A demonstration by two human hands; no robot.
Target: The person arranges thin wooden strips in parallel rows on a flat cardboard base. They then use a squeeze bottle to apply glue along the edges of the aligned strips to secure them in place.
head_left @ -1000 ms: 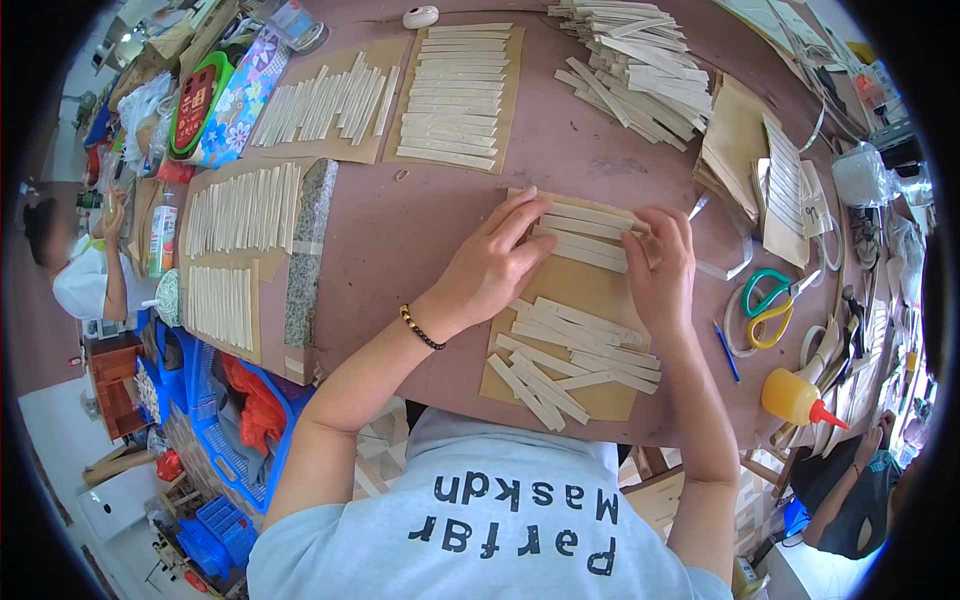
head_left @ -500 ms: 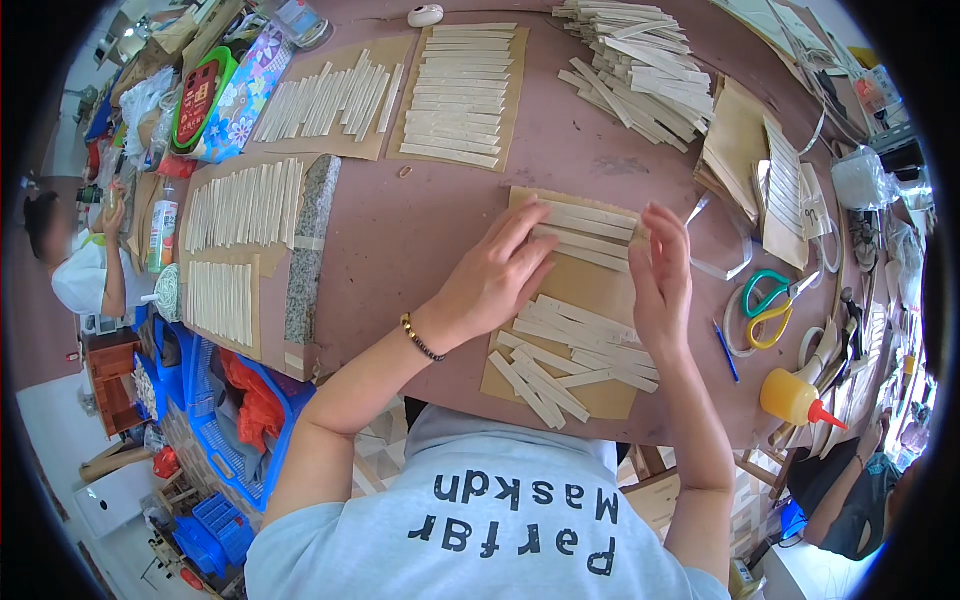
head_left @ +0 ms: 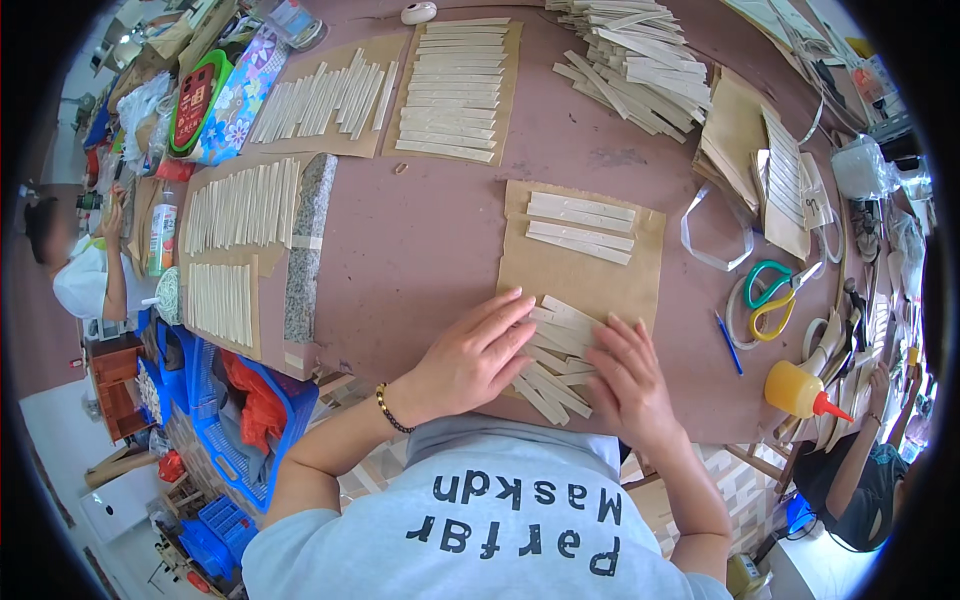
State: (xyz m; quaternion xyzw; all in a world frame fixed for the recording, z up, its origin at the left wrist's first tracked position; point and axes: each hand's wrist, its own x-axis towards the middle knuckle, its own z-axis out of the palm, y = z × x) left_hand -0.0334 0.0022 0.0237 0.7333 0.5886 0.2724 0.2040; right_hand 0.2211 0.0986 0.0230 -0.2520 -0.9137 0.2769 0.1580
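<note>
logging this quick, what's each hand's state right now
Left hand: open, at the loose strips.
Right hand: open, over the same strips; contact unclear.

Pale blue shirt (head_left: 450, 545), black lettering (head_left: 517, 493), 1 black-gold beaded bracelet (head_left: 391, 411)

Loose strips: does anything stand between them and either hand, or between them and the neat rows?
Nothing visible: left hand and right hand are at the loose strips; only bare brown sheet separates those from the neat rows.
</note>
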